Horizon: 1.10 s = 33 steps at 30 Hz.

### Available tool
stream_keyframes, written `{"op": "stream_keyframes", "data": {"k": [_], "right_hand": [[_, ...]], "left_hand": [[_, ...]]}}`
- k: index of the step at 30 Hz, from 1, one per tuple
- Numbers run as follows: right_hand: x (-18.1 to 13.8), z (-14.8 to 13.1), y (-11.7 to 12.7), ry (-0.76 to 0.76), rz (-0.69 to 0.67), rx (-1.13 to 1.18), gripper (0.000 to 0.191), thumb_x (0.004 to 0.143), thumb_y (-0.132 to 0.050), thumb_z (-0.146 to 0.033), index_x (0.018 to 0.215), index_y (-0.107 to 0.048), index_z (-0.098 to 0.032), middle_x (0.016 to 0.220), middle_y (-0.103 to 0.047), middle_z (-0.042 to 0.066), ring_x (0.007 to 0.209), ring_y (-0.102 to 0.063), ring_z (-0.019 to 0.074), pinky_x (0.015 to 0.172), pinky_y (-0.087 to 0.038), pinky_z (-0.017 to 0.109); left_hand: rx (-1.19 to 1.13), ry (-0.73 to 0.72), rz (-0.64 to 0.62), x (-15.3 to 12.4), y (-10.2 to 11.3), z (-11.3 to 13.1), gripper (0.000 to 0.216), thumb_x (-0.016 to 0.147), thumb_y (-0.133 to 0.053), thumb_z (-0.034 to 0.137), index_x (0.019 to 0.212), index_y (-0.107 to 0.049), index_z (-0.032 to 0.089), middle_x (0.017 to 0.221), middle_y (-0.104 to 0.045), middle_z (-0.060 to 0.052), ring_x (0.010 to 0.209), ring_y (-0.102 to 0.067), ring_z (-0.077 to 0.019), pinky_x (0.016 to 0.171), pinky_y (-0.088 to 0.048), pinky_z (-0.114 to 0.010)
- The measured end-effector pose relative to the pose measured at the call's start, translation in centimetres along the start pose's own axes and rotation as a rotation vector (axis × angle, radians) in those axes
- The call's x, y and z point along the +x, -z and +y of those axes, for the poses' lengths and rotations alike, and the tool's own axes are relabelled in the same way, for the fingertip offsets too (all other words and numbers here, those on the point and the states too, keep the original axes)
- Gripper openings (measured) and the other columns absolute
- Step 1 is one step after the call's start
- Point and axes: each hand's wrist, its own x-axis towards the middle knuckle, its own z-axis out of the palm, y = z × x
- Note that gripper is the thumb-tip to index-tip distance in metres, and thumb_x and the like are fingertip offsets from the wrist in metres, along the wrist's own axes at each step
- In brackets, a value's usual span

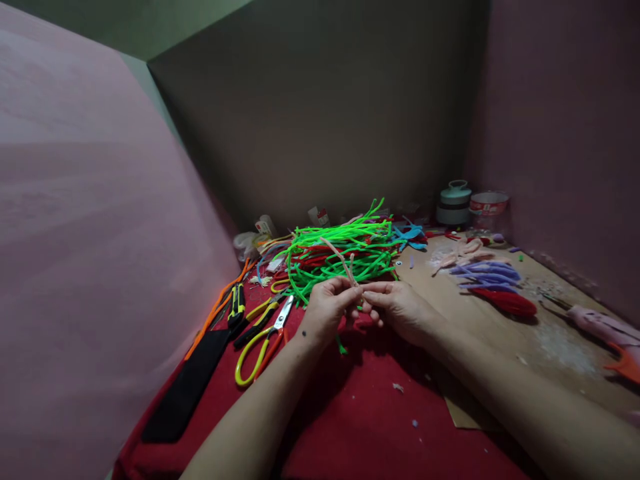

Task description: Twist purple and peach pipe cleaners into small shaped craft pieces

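Note:
Both hands meet over the red cloth (380, 413), fingertips pinched together on a pale pink pipe cleaner (336, 252). My left hand (331, 303) is closed on its lower part, and two fuzzy ends stick up above the fingers. From the right, my right hand (400, 308) pinches the same piece beside the left fingertips. The part between the fingers is mostly hidden. Just behind the hands lies a big heap of green pipe cleaners (345, 233), with red pipe cleaners (320, 253) among them. A small green piece (341, 345) shows below the hands.
To the left lie scissors (260, 350), pliers (260, 327), a utility knife (237, 307), a black strip (187, 387) and orange pipe cleaners (215, 313). At right, a board (470, 407) holds purple pieces (490, 275), a red bundle (505, 302) and a glue gun (595, 323). Jars (454, 203) stand behind.

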Motion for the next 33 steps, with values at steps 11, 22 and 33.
{"op": "stream_keyframes", "data": {"k": [11, 22, 33], "right_hand": [[-0.23, 0.15, -0.31, -0.002, 0.031, 0.052, 0.026, 0.064, -0.072, -0.025, 0.086, -0.069, -0.012, 0.055, -0.057, -0.001, 0.040, -0.045, 0.0041, 0.037, -0.035, 0.017], [-0.03, 0.04, 0.21, -0.026, 0.003, -0.031, 0.025, 0.061, -0.074, -0.031, 0.072, -0.064, -0.012, 0.056, -0.060, 0.000, 0.042, -0.049, 0.0065, 0.039, -0.038, 0.019], [-0.15, -0.14, 0.23, -0.098, 0.025, 0.000, 0.023, 0.056, -0.076, -0.028, 0.063, -0.061, -0.013, 0.055, -0.063, 0.003, 0.045, -0.054, 0.0104, 0.047, -0.040, 0.024]], "left_hand": [[-0.007, -0.028, 0.036, -0.01, 0.06, 0.09, 0.023, 0.066, -0.067, 0.031, 0.071, -0.056, 0.012, 0.050, -0.052, 0.002, 0.035, -0.041, -0.0054, 0.032, -0.032, -0.017], [0.000, 0.002, 0.084, -0.11, 0.09, 0.22, 0.015, 0.064, -0.065, 0.025, 0.068, -0.058, 0.012, 0.042, -0.042, 0.007, 0.032, -0.030, -0.0025, 0.033, -0.022, -0.017], [-0.015, 0.040, -0.007, 0.04, 0.34, 0.03, 0.021, 0.064, -0.067, 0.029, 0.068, -0.059, 0.011, 0.044, -0.045, 0.005, 0.033, -0.034, -0.0033, 0.035, -0.024, -0.018]]}}
